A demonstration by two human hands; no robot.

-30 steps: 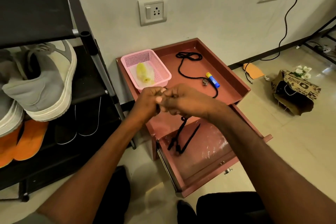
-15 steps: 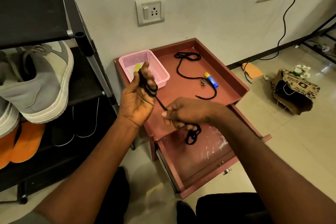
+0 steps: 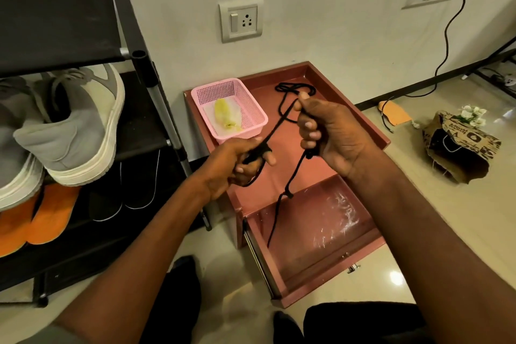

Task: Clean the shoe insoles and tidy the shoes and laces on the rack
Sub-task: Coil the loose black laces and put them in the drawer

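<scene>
A black shoelace (image 3: 282,120) runs taut between my two hands above the low reddish cabinet (image 3: 374,137). My left hand (image 3: 237,165) has the lace wound round its fingers. My right hand (image 3: 329,131) pinches the lace higher up, and the loose tail (image 3: 279,212) hangs down into the open drawer (image 3: 321,232). A second black lace (image 3: 293,88) lies coiled on the cabinet top behind my right hand. On the black rack (image 3: 69,22) at the left stand grey sneakers (image 3: 75,126), with orange insoles (image 3: 50,215) and black insoles (image 3: 134,181) below.
A pink basket (image 3: 251,109) holding a yellow cloth (image 3: 224,113) sits on the cabinet's left rear corner. A printed paper bag (image 3: 460,148) and an orange insole (image 3: 396,116) lie on the tiled floor at the right. A black cable (image 3: 446,36) hangs from the wall socket.
My hands have drawn apart: the right one rose toward the back of the cabinet, pulling the lace taut, and the left one dropped and turned. The lace tail now hangs into the drawer.
</scene>
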